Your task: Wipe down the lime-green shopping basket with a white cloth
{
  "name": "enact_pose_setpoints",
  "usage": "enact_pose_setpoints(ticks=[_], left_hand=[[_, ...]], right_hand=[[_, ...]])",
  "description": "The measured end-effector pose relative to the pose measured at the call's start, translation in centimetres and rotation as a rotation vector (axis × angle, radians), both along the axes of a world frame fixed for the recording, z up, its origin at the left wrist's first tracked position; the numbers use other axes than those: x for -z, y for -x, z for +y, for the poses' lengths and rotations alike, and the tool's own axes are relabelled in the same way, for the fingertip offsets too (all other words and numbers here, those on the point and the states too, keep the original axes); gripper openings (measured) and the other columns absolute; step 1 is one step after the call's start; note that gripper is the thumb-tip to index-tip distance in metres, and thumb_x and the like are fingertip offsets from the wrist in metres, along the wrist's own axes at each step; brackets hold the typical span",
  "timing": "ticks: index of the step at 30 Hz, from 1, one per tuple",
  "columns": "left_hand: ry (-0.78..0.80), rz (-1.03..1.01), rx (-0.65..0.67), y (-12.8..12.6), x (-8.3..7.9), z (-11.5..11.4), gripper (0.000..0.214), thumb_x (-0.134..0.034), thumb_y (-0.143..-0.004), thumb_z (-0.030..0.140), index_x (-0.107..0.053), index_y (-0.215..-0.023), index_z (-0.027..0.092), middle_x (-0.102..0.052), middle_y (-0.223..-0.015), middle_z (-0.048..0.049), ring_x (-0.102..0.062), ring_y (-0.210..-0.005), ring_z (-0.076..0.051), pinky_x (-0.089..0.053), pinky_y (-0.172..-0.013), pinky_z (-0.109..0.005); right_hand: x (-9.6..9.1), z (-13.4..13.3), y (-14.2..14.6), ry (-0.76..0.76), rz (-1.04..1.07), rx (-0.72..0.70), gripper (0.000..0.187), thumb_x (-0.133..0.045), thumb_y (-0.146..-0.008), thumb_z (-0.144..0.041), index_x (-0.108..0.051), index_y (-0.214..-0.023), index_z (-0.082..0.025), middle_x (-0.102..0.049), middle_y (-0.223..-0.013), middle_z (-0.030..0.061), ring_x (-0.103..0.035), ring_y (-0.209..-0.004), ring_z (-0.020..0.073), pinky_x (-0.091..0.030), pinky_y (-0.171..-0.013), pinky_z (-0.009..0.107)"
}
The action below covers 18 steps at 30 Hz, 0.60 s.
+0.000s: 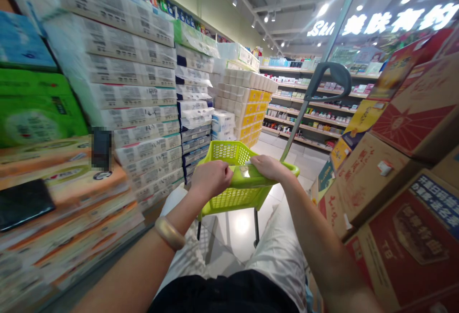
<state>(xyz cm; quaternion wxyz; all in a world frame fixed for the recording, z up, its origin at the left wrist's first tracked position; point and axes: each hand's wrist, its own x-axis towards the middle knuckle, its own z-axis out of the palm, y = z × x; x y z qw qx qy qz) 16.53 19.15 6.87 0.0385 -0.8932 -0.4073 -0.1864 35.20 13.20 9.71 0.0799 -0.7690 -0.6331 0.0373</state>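
Green plastic basket (229,152) sits between your left hand (211,179) and right hand (266,167), both grips pressed closed on its rim; please hold it level.

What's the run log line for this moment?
left hand: on rim of lime-green shopping basket | right hand: on same rim | aisle: between stacked paper-roll packs and cardboard cartons

Supermarket aisle, probably: green shopping basket (229,152), stacked toilet-paper packs (143,73), stocked shelves (308,112).
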Motion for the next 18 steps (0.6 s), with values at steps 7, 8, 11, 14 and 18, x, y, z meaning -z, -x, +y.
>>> enact_pose_setpoints(ticks=[7, 8, 11, 14, 18], left_hand=[[-0.014, 0.007, 0.035, -0.1, 0.0, -0.1, 0.043, -0.031, -0.091, 0.037, -0.070, -0.083, 0.021, -0.074, -0.090, -0.0092, -0.069, -0.082, -0.024, -0.046, -0.067, -0.032], [-0.014, 0.006, 0.036, -0.1, 0.0, -0.1, 0.043, -0.031, -0.090, 0.036, -0.070, -0.083, 0.021, -0.074, -0.090, -0.0093, -0.069, -0.082, -0.024, -0.046, -0.066, -0.032], [-0.016, 0.000, 0.036, 0.0, 0.0, 0.0, 0.040, -0.034, -0.089, 0.033, -0.070, -0.081, 0.020, -0.074, -0.089, -0.0090, -0.069, -0.080, -0.024, -0.045, -0.066, -0.032], [-0.015, -0.001, 0.033, 0.0, -0.1, -0.1, 0.038, -0.035, -0.089, 0.033, -0.070, -0.080, 0.020, -0.074, -0.089, -0.0085, -0.068, -0.081, -0.023, -0.045, -0.066, -0.031], [-0.016, -0.002, 0.034, -0.1, 0.0, -0.2, 0.038, -0.035, -0.089, 0.034, -0.069, -0.083, 0.020, -0.073, -0.091, -0.0093, -0.068, -0.082, -0.023, -0.045, -0.067, -0.032]], right_hand=[[0.9, 0.4, 4.2, -0.151, -0.086, -0.239, 0.038, -0.032, -0.100, -0.036, -0.068, -0.096, -0.022, -0.072, -0.102, 0.0044, -0.065, -0.091, 0.0164, -0.042, -0.074, 0.023], [0.9, 0.5, 3.9, -0.143, -0.086, -0.216, 0.039, -0.032, -0.099, -0.035, -0.068, -0.094, -0.022, -0.073, -0.099, 0.0044, -0.066, -0.089, 0.0168, -0.042, -0.072, 0.023], [0.7, 0.4, 1.9, -0.111, -0.077, -0.054, 0.043, -0.030, -0.099, -0.031, -0.069, -0.087, -0.020, -0.073, -0.094, 0.0064, -0.066, -0.082, 0.0190, -0.042, -0.068, 0.026], [0.8, -0.1, 0.2, -0.102, -0.055, 0.079, 0.046, -0.028, -0.099, -0.033, -0.069, -0.086, -0.018, -0.074, -0.092, 0.0087, -0.067, -0.077, 0.0202, -0.043, -0.067, 0.028], [1.1, -0.7, 1.9, -0.175, -0.125, -0.012, 0.043, -0.029, -0.100, -0.032, -0.068, -0.089, -0.020, -0.073, -0.096, 0.0077, -0.067, -0.087, 0.0198, -0.043, -0.074, 0.028]])
